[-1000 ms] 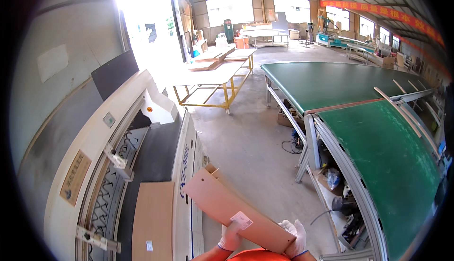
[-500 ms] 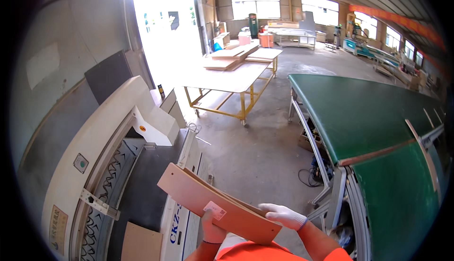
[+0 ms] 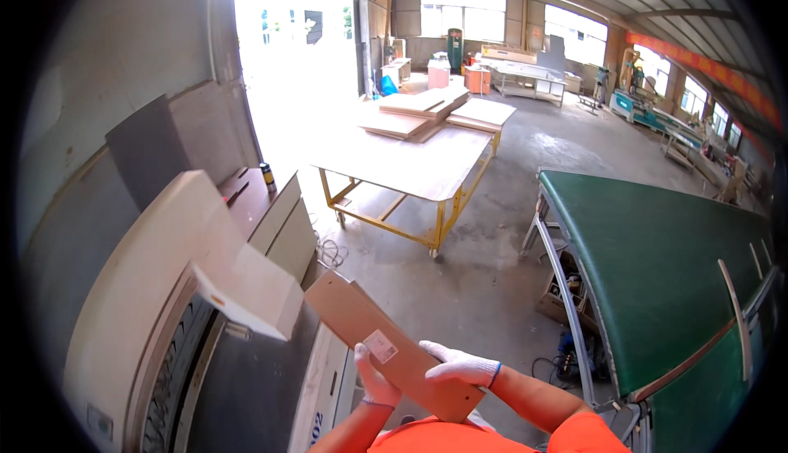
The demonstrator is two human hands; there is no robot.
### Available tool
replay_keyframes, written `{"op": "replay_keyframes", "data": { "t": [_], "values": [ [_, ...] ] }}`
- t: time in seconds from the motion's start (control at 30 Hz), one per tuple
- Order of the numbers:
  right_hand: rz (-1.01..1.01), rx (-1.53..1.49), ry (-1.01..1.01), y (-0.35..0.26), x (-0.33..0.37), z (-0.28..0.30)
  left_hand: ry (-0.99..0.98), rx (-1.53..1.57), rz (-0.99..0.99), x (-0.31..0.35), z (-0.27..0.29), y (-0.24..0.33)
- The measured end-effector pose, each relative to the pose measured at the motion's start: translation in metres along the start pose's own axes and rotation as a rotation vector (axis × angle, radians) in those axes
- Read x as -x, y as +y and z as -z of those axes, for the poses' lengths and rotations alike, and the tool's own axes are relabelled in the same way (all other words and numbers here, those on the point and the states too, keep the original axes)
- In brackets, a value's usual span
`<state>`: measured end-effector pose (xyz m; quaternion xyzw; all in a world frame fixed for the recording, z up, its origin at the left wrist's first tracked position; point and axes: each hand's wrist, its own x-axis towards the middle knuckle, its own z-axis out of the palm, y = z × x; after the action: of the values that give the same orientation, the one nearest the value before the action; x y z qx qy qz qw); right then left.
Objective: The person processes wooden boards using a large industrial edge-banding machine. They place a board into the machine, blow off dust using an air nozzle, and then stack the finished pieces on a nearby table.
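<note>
A small stack of long brown boards (image 3: 345,313) is held slantwise in front of my body, with a white printed label (image 3: 380,345) on the top one and small holes near the ends. My left hand (image 3: 376,377), in a white glove, grips the stack's left edge with the thumb up by the label. At the right edge, near the close end, my gloved right hand (image 3: 462,366) is closed round the boards, its thumb over the top face. The undersides of the boards and the fingers beneath them are hidden.
On the left stands a cream machine (image 3: 246,289) with a black bed (image 3: 246,391). A green-topped conveyor (image 3: 648,248) is on the right. Ahead, a yellow-framed wheeled table (image 3: 394,162) carries stacked panels (image 3: 423,104). Loose cable (image 3: 330,252) lies on the floor near the machine.
The view has shifted forward, and the table looks nearer. My right hand has closed on the boards' right edge, and the stack has tilted more steeply. A brown panel on the machine bed has left view.
</note>
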<state>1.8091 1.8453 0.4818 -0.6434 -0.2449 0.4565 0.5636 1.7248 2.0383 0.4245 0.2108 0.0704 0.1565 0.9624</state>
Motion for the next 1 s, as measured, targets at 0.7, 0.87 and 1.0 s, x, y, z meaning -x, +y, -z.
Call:
{"op": "replay_keyframes", "data": {
  "t": [0.7,0.87,1.0],
  "values": [
    [-0.157,-0.952,0.052,-0.063,-0.445,0.377,0.221,-0.379,0.494,-0.552,0.043,-0.025],
    [-0.194,-0.934,0.213,-0.043,-0.56,0.452,0.425,-0.355,0.511,-0.656,0.149,0.036],
    [-0.214,-0.906,0.371,-0.034,-0.639,0.519,0.662,-0.331,0.413,-0.716,0.193,0.099]
  ]
}}
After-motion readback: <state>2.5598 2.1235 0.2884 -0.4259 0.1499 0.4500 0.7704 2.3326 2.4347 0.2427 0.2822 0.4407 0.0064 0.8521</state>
